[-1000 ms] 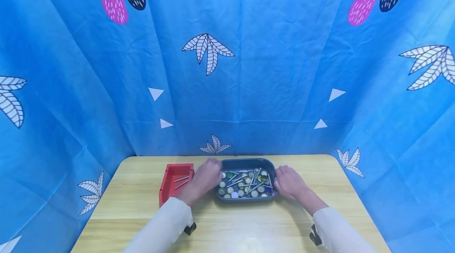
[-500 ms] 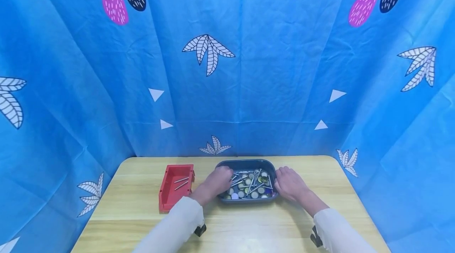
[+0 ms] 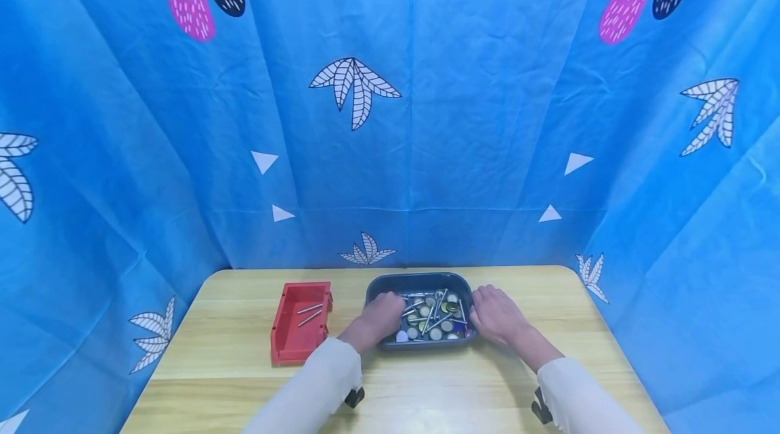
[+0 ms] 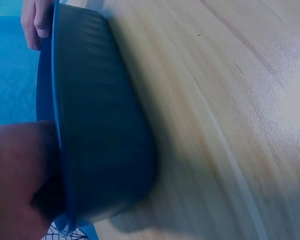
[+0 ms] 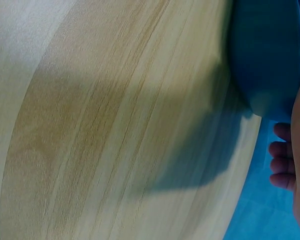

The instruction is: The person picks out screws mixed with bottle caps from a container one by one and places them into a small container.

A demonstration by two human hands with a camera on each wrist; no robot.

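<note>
A dark blue-grey tray (image 3: 426, 345) stands on the table, holding many round bottle caps (image 3: 435, 334) mixed with long silver metal pins that look like bolts (image 3: 428, 319). My left hand (image 3: 382, 315) reaches over the near-left rim into the tray's left part. Its fingertips are hidden, and I cannot tell what they hold. At the right end, my right hand (image 3: 496, 312) grips the tray's rim. The right wrist view shows that hand's curled fingers (image 5: 281, 165) just beyond the tray's corner.
A red bin (image 3: 292, 355) stands left of the tray, with two silver pins (image 3: 310, 317) lying in it. The wooden table (image 3: 439, 393) runs back to a blue patterned cloth (image 3: 475, 149) that also hangs on both sides.
My left hand has moved right, from the tray's left rim to inside the tray among the caps and pins. The right hand has stayed at its end of the tray.
</note>
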